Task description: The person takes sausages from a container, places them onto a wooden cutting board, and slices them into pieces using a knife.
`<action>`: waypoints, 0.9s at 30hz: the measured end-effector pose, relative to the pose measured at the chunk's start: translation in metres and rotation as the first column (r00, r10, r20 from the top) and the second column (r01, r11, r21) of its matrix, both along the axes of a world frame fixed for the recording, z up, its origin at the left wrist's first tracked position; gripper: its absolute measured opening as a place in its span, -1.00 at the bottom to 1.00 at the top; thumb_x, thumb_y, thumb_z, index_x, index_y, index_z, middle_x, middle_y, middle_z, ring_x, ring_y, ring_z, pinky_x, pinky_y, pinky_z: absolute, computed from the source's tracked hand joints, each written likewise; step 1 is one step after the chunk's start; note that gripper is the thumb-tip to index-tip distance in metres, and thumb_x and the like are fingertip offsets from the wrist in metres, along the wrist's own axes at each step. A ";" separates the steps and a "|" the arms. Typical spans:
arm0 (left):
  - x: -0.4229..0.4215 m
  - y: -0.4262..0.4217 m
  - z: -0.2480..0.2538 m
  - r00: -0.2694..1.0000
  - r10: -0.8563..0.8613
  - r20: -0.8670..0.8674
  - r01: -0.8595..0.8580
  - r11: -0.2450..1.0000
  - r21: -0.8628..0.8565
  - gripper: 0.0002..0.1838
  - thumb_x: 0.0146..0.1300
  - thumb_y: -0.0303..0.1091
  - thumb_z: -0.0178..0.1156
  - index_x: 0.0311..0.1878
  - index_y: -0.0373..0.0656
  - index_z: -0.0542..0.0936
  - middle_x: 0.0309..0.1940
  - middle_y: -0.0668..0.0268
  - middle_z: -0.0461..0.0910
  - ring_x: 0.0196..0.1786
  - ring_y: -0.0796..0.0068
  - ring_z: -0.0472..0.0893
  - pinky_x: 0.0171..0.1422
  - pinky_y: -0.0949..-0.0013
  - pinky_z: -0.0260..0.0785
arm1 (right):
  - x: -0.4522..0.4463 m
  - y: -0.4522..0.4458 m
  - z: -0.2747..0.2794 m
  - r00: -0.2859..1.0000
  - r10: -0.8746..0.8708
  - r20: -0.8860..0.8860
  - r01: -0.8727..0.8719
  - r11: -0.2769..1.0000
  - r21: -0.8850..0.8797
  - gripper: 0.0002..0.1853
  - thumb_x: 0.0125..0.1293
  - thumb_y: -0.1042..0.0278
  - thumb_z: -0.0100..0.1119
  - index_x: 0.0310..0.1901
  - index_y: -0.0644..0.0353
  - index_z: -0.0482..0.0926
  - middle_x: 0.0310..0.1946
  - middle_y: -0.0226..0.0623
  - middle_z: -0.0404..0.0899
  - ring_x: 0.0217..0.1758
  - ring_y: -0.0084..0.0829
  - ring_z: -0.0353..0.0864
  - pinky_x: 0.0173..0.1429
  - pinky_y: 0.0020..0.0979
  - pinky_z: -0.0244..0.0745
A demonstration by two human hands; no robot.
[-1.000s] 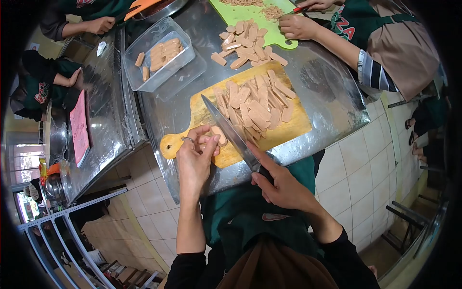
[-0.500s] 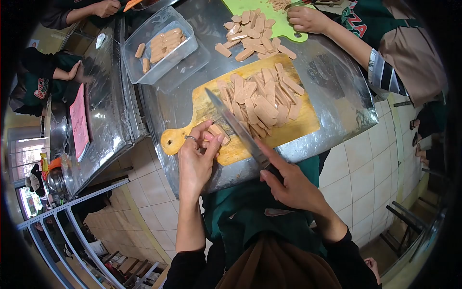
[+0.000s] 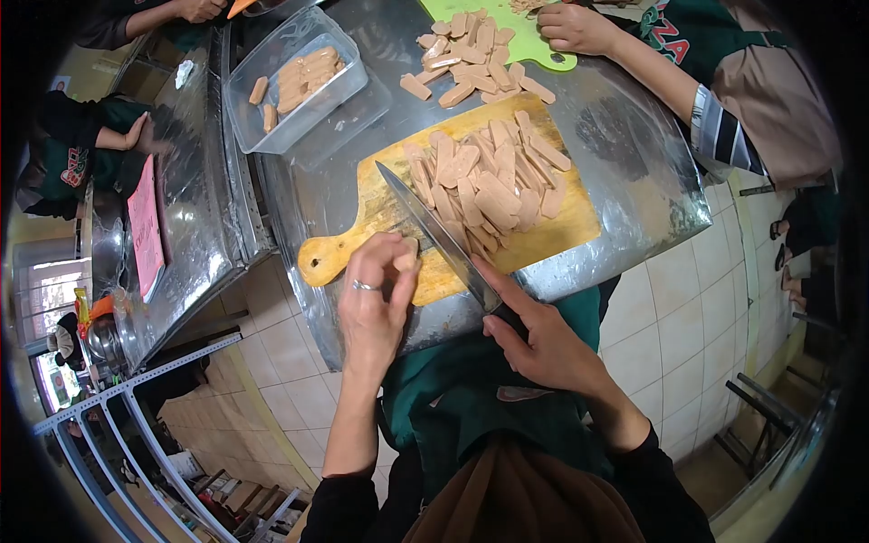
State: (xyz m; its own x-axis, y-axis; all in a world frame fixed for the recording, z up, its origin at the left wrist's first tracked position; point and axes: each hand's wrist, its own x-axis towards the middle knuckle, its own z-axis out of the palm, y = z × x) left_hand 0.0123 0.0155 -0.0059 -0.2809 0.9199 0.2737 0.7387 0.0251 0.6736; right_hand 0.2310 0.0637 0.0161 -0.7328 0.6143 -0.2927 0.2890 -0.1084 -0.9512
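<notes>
My right hand (image 3: 548, 348) grips the handle of a kitchen knife (image 3: 441, 237), index finger stretched along its spine. The blade slants up and left above the wooden cutting board (image 3: 579, 231). At the board's left part, my left hand (image 3: 369, 294), with a ring on one finger, is closed on a piece of sausage (image 3: 413, 245), mostly hidden behind the fingers. Just right of the blade, a heap of sausage slices (image 3: 493, 195) covers the middle of the board.
A clear plastic container (image 3: 262, 136) of whole sausages (image 3: 308, 77) stands at the back left of the metal table (image 3: 634, 217). More sausage pieces (image 3: 471, 54) lie by a green cutting board (image 3: 548, 56), where a co-worker's hand (image 3: 575, 29) rests. Another metal table (image 3: 195, 208) adjoins at left.
My left hand has turned and its fingers have curled over the sausage piece, which showed more fully before. The knife and my right hand have barely shifted.
</notes>
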 end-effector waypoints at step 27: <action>0.013 -0.003 0.011 0.681 0.349 0.644 -0.142 0.925 -0.351 -0.69 0.29 -0.47 0.37 0.00 -0.35 0.49 -0.34 0.29 0.61 -0.41 0.62 0.63 -0.33 0.58 0.50 | 0.000 -0.005 -0.004 0.995 -0.062 -0.080 0.081 0.964 0.252 -0.32 0.44 0.45 0.08 0.54 0.00 0.09 0.14 0.14 0.54 0.07 0.17 0.59 0.14 -0.08 0.51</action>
